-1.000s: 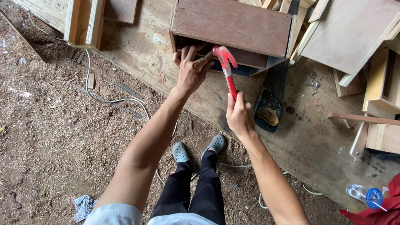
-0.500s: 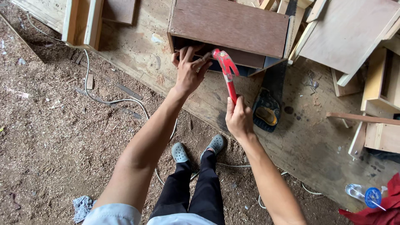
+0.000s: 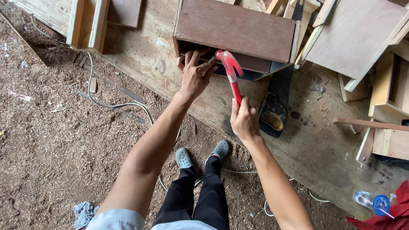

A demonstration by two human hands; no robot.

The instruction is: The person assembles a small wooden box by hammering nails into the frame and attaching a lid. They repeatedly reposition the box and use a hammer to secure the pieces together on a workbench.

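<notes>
One camera only, worn on the head, looking steeply down past both outstretched arms, close above the plywood surface [image 3: 140, 55] and sawdust floor [image 3: 47, 140].

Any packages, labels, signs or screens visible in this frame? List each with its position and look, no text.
No signs or screens show, and no label can be made out.
Clear plastic bottle with a blue cap: lying on its side at the lower right edge of the wooden platform, beside a red cloth.
The left hand and right hand, with the red hammer, touch no packaging.
</notes>
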